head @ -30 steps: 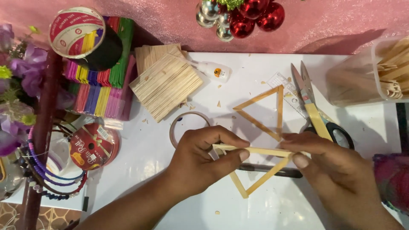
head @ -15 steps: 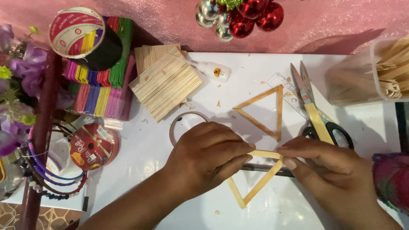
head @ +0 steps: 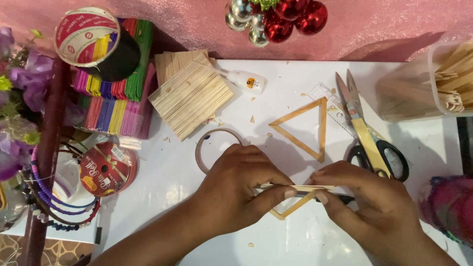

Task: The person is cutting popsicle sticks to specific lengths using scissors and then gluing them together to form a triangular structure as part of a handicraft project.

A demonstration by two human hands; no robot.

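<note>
Fingers of left hand (head: 236, 189) and right hand (head: 367, 202) pinch stick triangle (head: 295, 199); bare table (head: 295, 241) below.

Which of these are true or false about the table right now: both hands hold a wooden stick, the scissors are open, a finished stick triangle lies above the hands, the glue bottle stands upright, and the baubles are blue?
1. Both the left hand and the right hand pinch a wooden stick. True.
2. The scissors lie wide open. False: the blades are together.
3. A finished stick triangle lies above the hands. True.
4. The glue bottle stands upright. False: it lies on its side.
5. The baubles are blue. False: they are red and silver.
</note>
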